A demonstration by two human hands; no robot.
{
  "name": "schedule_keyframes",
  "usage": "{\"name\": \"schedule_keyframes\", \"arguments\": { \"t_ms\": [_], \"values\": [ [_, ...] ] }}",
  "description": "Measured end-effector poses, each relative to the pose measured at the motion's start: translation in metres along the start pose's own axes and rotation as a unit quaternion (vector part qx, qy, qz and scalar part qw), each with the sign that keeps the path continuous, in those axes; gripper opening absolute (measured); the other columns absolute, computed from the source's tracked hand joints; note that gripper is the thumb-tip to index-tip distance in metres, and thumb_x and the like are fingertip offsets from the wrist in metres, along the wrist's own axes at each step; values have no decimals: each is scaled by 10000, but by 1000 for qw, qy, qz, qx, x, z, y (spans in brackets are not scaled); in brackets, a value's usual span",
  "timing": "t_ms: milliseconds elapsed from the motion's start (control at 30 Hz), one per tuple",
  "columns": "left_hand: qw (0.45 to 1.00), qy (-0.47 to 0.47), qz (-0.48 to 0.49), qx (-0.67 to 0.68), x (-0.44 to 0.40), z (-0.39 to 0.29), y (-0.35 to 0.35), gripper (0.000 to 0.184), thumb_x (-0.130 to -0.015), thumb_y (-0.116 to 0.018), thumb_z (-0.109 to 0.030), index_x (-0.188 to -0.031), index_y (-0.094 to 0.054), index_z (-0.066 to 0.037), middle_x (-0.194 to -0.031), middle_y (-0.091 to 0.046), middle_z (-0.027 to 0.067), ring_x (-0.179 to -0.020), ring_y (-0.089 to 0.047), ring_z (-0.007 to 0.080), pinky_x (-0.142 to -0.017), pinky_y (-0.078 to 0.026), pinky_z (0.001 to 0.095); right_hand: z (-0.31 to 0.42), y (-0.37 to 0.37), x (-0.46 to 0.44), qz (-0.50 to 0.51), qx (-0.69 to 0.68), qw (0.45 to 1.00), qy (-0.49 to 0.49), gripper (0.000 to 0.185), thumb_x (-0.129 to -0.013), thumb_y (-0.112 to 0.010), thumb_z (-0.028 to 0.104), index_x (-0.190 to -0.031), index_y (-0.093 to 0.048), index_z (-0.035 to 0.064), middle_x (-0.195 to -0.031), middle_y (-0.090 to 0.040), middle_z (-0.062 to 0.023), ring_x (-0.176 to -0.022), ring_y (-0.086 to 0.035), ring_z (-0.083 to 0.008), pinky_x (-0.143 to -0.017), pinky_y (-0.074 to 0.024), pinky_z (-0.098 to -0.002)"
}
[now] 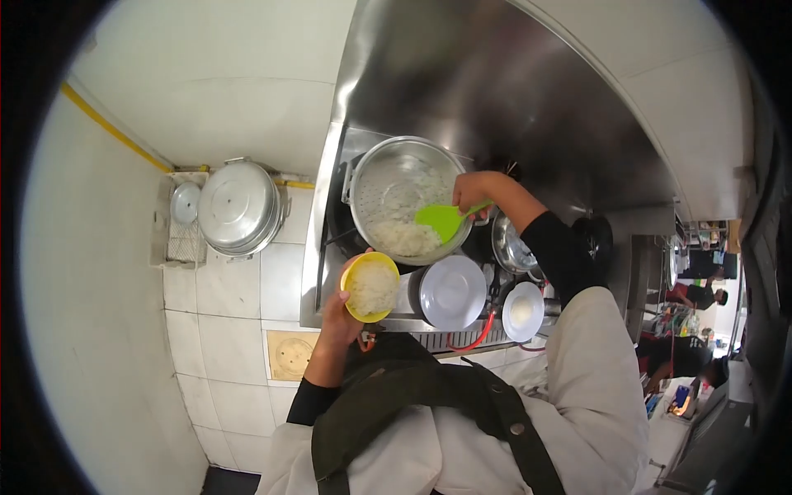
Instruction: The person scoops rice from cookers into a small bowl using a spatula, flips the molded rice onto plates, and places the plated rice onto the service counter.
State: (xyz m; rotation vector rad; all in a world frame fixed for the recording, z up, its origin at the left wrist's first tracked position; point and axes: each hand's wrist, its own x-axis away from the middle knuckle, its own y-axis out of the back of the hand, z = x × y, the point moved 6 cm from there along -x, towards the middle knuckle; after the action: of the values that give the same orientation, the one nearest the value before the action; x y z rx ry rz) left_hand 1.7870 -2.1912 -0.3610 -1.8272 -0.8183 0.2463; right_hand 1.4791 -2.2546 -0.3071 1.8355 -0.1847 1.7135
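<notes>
My right hand is closed around the handle of a lime-green rice paddle. The paddle's flat blade rests at the white rice inside a large metal steamer pot with a perforated bottom. My left hand grips a small yellow bowl, its fingers around the side. The bowl holds white rice and is held just in front of the pot's near rim. Some of my left fingers are hidden behind the bowl.
White plates are stacked right of the bowl. Another plate carries a small mound of rice. A metal pan stands right of the pot. Lidded pots and a crate sit by the left wall. Other people are far right.
</notes>
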Motion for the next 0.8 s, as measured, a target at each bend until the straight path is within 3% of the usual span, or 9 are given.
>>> {"name": "schedule_keyframes", "arguments": {
  "t_ms": [100, 300, 400, 500, 633, 733, 767, 800],
  "values": [
    [1000, 2, -5, 6, 1, -1, 3, 791, -778, -502, -434, -1394, -238, -14, -1384, -360, 154, -1234, -422, 286, -1014, -356, 421, -1, -19, -20, 39, -54, 994, 88, 238, -784, -621, 112, -1009, -674, 53, -706, -654, -36, -491, -588, -124, -448, -469, -256],
    [1000, -7, 6, -4, -1, -10, -11, 762, -781, -510, -428, -1388, -251, -46, -1420, -309, 138, -1250, -399, 303, -1011, -359, 454, 44, -32, -29, 7, -119, 975, 186, 219, -790, -625, 131, -982, -682, 40, -674, -641, -25, -465, -546, -85, -427, -433, -242],
    [999, 1, 12, 30, 0, -15, -17, 683, -778, -521, -345, -1342, -306, -24, -1402, -331, 126, -1269, -364, 260, -1037, -318, 399, 50, -29, -41, 14, -142, 966, 213, 215, -787, -632, 134, -970, -684, 33, -670, -639, -26, -473, -550, -87, -433, -435, -241],
    [999, 15, -41, 5, 5, -10, 3, 700, -790, -493, -426, -1345, -329, -32, -1335, -422, 164, -1196, -456, 322, -978, -387, 476, 48, -27, -47, 34, -148, 964, 218, 215, -787, -643, 144, -958, -682, 20, -667, -639, -30, -477, -554, -95, -444, -443, -244],
    [990, -50, -115, 72, 16, -52, -12, 671, -818, -440, -473, -1308, -373, -20, -1266, -486, 162, -1157, -488, 326, -959, -399, 472, 34, -14, -26, 28, -221, 949, 221, 211, -800, -648, 163, -934, -677, 3, -677, -641, -47, -478, -551, -102, -446, -441, -243],
    [985, -118, -123, -7, 0, -74, -30, 649, -836, -431, -468, -1310, -375, -28, -1254, -494, 158, -1158, -488, 320, -964, -395, 466, 31, -2, -7, 19, -257, 928, 269, 210, -815, -641, 174, -917, -669, -8, -695, -643, -61, -476, -543, -97, -442, -429, -234],
    [984, -147, -96, 15, -11, -80, -43, 517, -862, -464, -302, -1304, -345, -60, -1236, -458, 135, -1171, -457, 278, -975, -381, 432, 31, 2, 5, 8, -263, 924, 277, 207, -819, -636, 171, -916, -668, -8, -696, -640, -62, -476, -540, -95, -440, -425, -232],
    [981, -164, -103, 24, -25, -80, -47, 508, -865, -478, -289, -1300, -339, -66, -1230, -453, 129, -1168, -451, 269, -971, -382, 427, 33, 8, 22, -5, -269, 920, 285, 203, -823, -630, 169, -914, -666, -9, -697, -638, -62, -475, -537, -92, -437, -420, -230]
  ]
}}
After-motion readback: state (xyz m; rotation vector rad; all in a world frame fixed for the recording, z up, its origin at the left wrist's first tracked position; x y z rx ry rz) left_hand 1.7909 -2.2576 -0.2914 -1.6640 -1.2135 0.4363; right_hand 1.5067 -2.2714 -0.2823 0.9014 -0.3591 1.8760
